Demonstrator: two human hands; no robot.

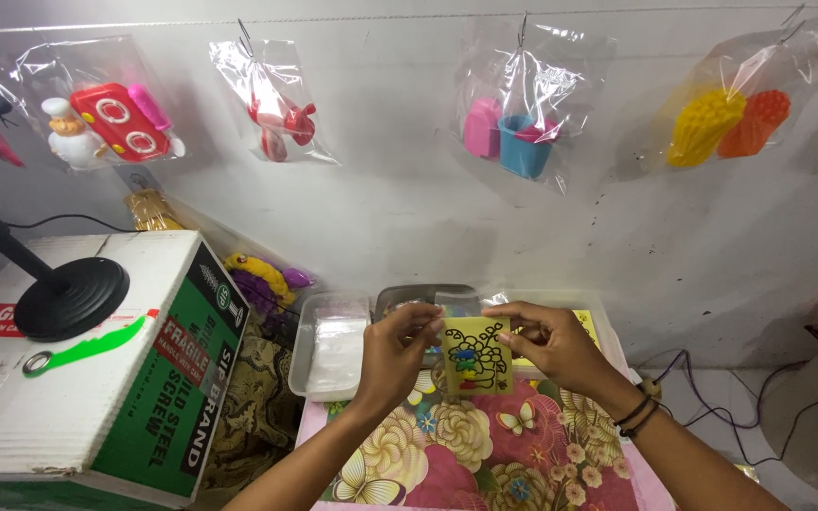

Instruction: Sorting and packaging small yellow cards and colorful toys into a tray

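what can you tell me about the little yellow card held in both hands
The yellow card is small, flat and roughly square, apparently thin card, with a black line drawing and small blue, green and red spots. It is held upright, facing the camera, above the flowered tabletop. The left hand pinches its left edge and the right hand its upper right corner.

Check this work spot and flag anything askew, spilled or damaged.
Nothing stands out. Both hands, left hand and right hand, hold a small yellow card upright over the floral cloth. The clear tray sits flat, and nothing looks spilled.
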